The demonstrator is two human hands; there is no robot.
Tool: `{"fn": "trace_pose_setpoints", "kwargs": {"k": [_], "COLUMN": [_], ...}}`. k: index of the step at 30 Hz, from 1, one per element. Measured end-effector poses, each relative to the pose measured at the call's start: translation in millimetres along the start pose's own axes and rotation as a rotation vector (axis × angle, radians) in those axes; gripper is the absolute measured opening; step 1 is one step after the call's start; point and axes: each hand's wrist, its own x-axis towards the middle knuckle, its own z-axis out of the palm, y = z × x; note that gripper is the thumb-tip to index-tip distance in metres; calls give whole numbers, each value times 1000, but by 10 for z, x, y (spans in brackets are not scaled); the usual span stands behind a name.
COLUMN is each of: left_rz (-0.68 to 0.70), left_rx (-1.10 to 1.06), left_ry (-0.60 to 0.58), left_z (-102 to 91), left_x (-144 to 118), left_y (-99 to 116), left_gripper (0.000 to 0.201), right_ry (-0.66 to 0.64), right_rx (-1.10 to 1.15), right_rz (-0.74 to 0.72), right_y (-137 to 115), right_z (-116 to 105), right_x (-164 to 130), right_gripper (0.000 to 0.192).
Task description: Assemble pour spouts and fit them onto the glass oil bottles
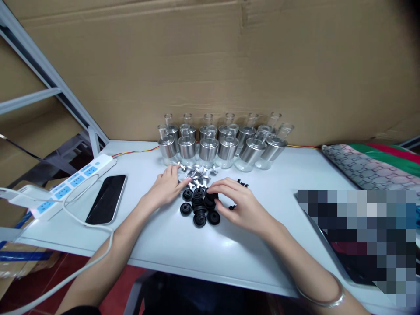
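My right hand (242, 204) has its thumb and fingers closed on a black round stepped cap (211, 197) at the right side of a heap of similar black caps (200, 218). My left hand (168, 184) lies beside the heap with thumb and fingers apart, its fingertips by a pile of small shiny metal pieces (197, 174). The exact shape of those pieces is too small to make out. Behind them stand several clear glass bottles (209, 151) with silver metal sleeves, in two rows; the ones at the right end look tilted in this view.
Small black parts (243, 183) lie right of the metal pile. At left are a phone (106, 199) and a white power strip (74, 186) with a cable crossing my left forearm. A blurred-out flat object (361, 236) and folded fabric (370, 164) lie at right. Cardboard (203, 65) stands behind.
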Motion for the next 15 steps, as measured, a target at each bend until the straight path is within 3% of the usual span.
{"fn": "trace_pose_setpoints", "kwargs": {"k": [7, 12, 15], "left_rz": [72, 77, 63], "left_rx": [-34, -40, -54], "left_ry": [77, 66, 63], "left_z": [61, 56, 42], "left_x": [2, -11, -18], "left_y": [-32, -24, -11], "left_gripper": [65, 64, 64], "right_ry": [-128, -139, -66], "right_rx": [26, -4, -32], "right_rz": [38, 52, 22], "right_y": [-14, -30, -14], "right_z": [11, 3, 3], "right_x": [7, 19, 14], "right_gripper": [31, 30, 23]}}
